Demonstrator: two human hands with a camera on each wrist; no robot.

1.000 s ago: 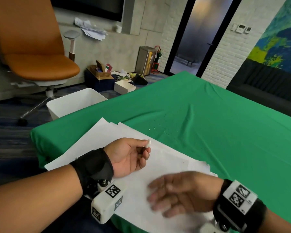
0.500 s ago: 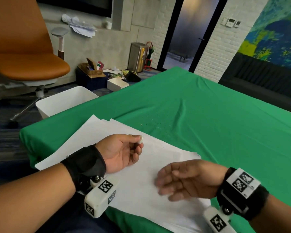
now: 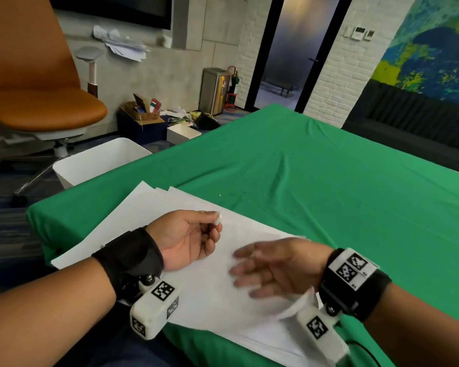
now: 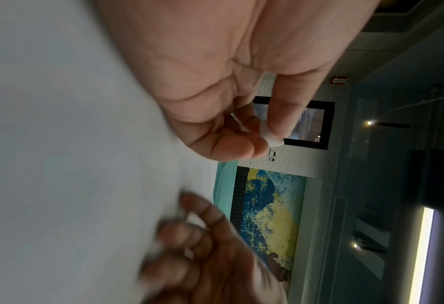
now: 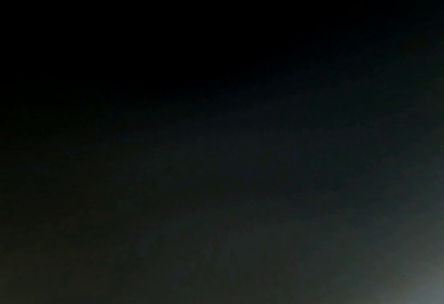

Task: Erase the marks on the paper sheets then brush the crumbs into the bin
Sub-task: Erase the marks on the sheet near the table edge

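the left hand (image 3: pixel 186 238) lies palm up on the paper sheets (image 3: pixel 143 207), its wrist resting on them. its thumb and first fingers are curled in and pinch a small white eraser (image 3: pixel 217 218) at the tips; the left wrist view shows the eraser (image 4: pixel 270 135) held between thumb and fingertip, worn and a little grey at its edge. the right hand (image 3: pixel 278 266) is over the near part of the sheets, palm down, fingers nearly straight and spread, pointing to the left. it holds nothing. it is blurred, so whether the fingers touch the paper cannot be told. the right wrist view is almost fully dark.

the white sheets lie in a loose stack, fanned at the far corner, at the near left corner of the worktop (image 3: pixel 329 181), which is covered with a green cloth. no pencil marks can be made out on the top sheet. eraser crumbs (image 3: pixel 239 192) are scattered on the green cloth just beyond the far edge of the sheets. a white bin (image 3: pixel 98 161) stands on the floor beside the left edge of the worktop, open at the top. behind it is an orange office chair (image 3: pixel 37 102).
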